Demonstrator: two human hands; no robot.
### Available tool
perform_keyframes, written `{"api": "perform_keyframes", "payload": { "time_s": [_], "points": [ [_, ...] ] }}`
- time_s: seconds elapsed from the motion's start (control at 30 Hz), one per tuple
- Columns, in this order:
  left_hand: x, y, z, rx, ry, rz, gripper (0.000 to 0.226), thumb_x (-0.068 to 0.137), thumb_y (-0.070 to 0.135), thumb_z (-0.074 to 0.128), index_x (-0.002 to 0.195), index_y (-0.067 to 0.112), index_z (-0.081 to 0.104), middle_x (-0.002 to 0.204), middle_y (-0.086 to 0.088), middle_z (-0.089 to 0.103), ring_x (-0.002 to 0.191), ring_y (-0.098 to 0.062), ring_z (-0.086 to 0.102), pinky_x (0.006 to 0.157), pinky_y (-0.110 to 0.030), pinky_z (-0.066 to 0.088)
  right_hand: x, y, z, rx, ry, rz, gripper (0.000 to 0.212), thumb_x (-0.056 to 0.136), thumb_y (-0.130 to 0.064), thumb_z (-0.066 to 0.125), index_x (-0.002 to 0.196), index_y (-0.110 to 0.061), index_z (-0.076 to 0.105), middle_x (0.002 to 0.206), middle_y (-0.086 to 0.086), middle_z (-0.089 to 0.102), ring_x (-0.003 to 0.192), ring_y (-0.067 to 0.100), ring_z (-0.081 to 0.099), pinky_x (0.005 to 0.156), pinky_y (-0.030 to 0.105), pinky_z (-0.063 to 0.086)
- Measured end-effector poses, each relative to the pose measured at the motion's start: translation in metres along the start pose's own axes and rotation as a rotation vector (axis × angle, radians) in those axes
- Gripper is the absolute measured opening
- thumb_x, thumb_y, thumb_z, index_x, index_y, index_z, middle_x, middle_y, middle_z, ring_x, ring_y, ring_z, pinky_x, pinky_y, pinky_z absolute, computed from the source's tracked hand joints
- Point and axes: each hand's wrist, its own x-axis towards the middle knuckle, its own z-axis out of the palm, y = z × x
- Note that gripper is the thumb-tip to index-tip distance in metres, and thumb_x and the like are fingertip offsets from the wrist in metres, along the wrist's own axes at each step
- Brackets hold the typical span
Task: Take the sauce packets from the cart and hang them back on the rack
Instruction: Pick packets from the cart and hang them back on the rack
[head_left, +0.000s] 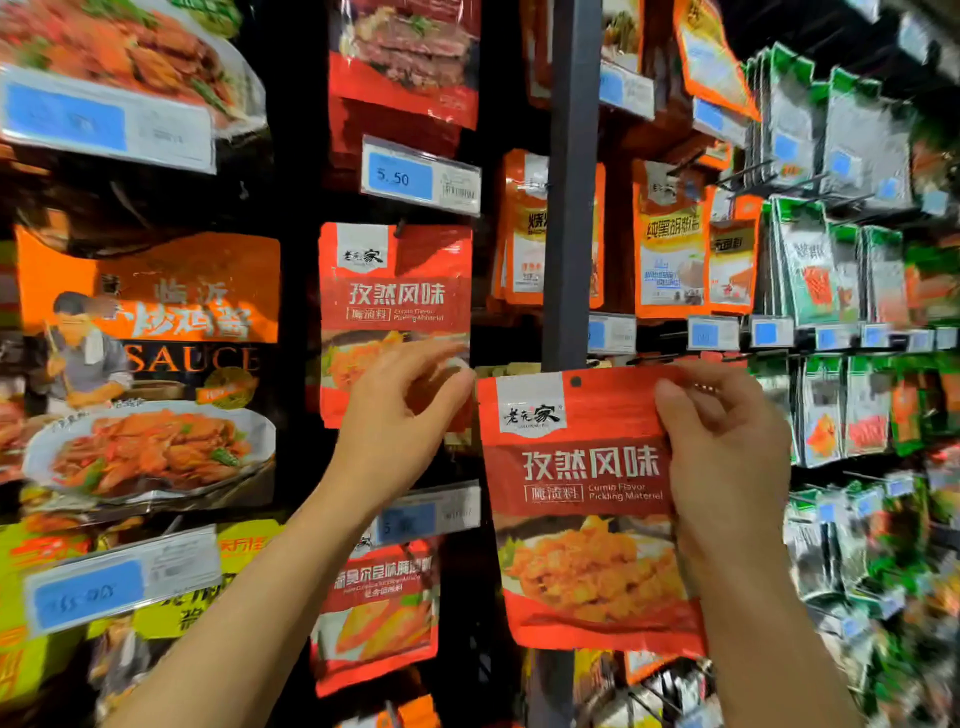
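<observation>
r hand (727, 441) gripped a red cumin-flavor sauce packet (587, 509) by its upper right edge, held upright in front of the rack's dark post (571, 182), hang hole at top unhooked. l hand (400, 415) was raised w/ fingers loosely curled, holding nothing, over a matching packet on the rack (395, 291), just left of the held one.

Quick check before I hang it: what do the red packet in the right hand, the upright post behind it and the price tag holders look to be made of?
Red packet: looks like thin, flexible printed plastic film, semi-glossy; it bends and wrinkles where the right hand pinches it.
Upright post: probably painted metal, matte dark grey, straight and rigid.
Price tag holders: seemingly clear glossy plastic over paper labels, showing glare.
</observation>
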Motion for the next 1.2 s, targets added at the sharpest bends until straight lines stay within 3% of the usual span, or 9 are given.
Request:
{"api": "perform_keyframes", "payload": {
  "time_s": [0.1,0.17,0.23,0.3,0.37,0.5,0.67,1.0,1.2],
  "points": [
    [0.004,0.011,0.011,-0.281,-0.044,-0.132,0.042,0.088,0.057,0.047,0.104,0.025,0.068,0.104,0.009,0.069,0.098,-0.008,0.064,0.088,-0.033,0.051,0.009,-0.004,0.0,0.034,-0.004,-0.008,0.017,0.089,-0.014,0.06,0.083,-0.03,0.062,0.084,0.0,0.07,0.078,0.02,0.067,0.072,0.041,0.056],
    [0.004,0.019,0.009,-0.482,-0.028,-0.205,0.047,0.087,0.053,0.037,0.096,0.02,0.068,0.093,0.007,0.073,0.087,-0.008,0.067,0.075,-0.023,0.052,0.014,-0.007,0.011,0.042,-0.012,-0.03,0.016,0.089,-0.014,0.06,0.084,-0.029,0.061,0.086,0.001,0.07,0.081,0.019,0.067,0.073,0.037,0.054],
    [0.003,0.022,0.0,-0.528,-0.001,-0.17,0.032,0.083,0.04,0.045,0.091,0.017,0.066,0.083,0.011,0.072,0.077,-0.004,0.066,0.063,-0.016,0.049,0.018,-0.011,0.026,0.064,-0.035,-0.071,0.015,0.089,-0.014,0.06,0.085,-0.028,0.061,0.088,0.001,0.069,0.083,0.017,0.066,0.074,0.035,0.053],
    [0.002,0.016,-0.013,-0.484,0.023,-0.115,0.018,0.078,0.022,0.061,0.095,0.019,0.063,0.082,0.01,0.071,0.074,-0.001,0.064,0.059,-0.013,0.047,0.022,-0.012,0.045,0.091,-0.06,-0.091,0.014,0.09,-0.015,0.059,0.085,-0.028,0.059,0.086,-0.002,0.067,0.081,0.012,0.065,0.07,0.03,0.053],
    [0.006,0.008,-0.028,-0.436,0.084,-0.108,0.031,0.077,0.01,0.069,0.103,0.024,0.06,0.084,0.0,0.07,0.078,-0.008,0.067,0.06,-0.018,0.051,0.027,-0.012,0.068,0.135,-0.102,-0.073,0.013,0.091,-0.016,0.058,0.086,-0.028,0.058,0.082,-0.007,0.065,0.073,0.005,0.063,0.063,0.022,0.052],
    [0.027,-0.004,-0.056,-0.319,0.254,-0.091,0.046,0.078,0.004,0.069,0.112,0.03,0.052,0.079,-0.01,0.065,0.078,-0.022,0.066,0.071,-0.038,0.056,0.044,-0.007,0.121,0.219,-0.189,0.037,0.014,0.091,-0.015,0.057,0.085,-0.027,0.057,0.082,0.001,0.067,0.071,0.014,0.065,0.062,0.033,0.054],
    [0.064,-0.009,-0.073,-0.031,0.298,-0.047,0.032,0.085,0.012,0.066,0.11,0.03,0.057,0.088,-0.002,0.066,0.075,-0.01,0.063,0.069,-0.034,0.055,0.069,-0.015,0.165,0.188,-0.185,-0.02,0.012,0.093,-0.021,0.055,0.085,-0.028,0.052,0.081,-0.006,0.064,0.072,0.008,0.065,0.06,0.023,0.053],
    [0.089,-0.013,-0.073,0.266,0.351,-0.008,0.034,0.088,0.022,0.063,0.122,0.026,0.06,0.099,-0.002,0.064,0.081,-0.021,0.062,0.073,-0.043,0.054,0.088,-0.004,0.19,0.263,-0.217,0.12,0.011,0.092,-0.026,0.056,0.084,-0.031,0.05,0.088,0.0,0.068,0.077,0.015,0.069,0.07,0.039,0.059],
    [0.084,-0.011,-0.069,0.349,0.348,0.03,0.036,0.09,0.023,0.061,0.126,0.021,0.058,0.098,0.007,0.056,0.083,-0.013,0.057,0.074,-0.028,0.051,0.088,0.001,0.185,0.293,-0.235,0.173,0.009,0.092,-0.024,0.058,0.098,-0.024,0.052,0.09,0.0,0.068,0.077,0.014,0.069,0.069,0.036,0.059]
  ]
}}
